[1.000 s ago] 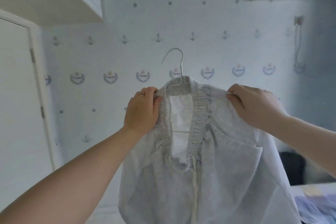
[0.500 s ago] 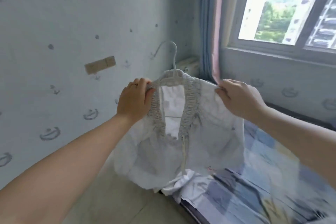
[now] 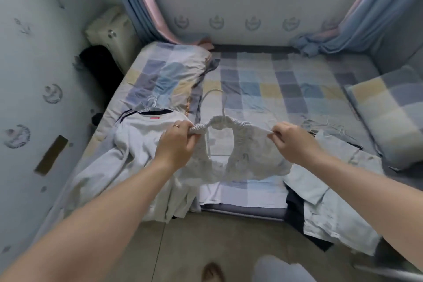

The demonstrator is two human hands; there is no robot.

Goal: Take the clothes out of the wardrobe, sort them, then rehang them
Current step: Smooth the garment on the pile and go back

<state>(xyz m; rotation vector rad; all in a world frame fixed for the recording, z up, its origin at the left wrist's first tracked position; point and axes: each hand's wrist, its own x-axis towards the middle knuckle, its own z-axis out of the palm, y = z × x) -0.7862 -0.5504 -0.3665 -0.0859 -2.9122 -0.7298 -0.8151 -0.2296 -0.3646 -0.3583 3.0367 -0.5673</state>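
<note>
- Pinching the gathered waistband of the grey garment [image 3: 249, 162] at either end with left hand [image 3: 176, 144] and right hand [image 3: 290, 142]; holding it on its hanger [image 3: 223, 107] over the bed [image 3: 263, 89]
- Best lowered flat onto the bare sheet; keep the hook clear of cloth
- To the left, white shirt [image 3: 137, 144]; to the right, pale blue shirt [image 3: 332, 190]; avoid overlapping either pile

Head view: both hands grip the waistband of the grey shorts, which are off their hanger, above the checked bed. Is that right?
Not quite. The head view shows the shorts on their hanger: its hook rises from the middle of the waistband. The rest holds: the left hand and the right hand grip the waistband above the checked bed.
</note>
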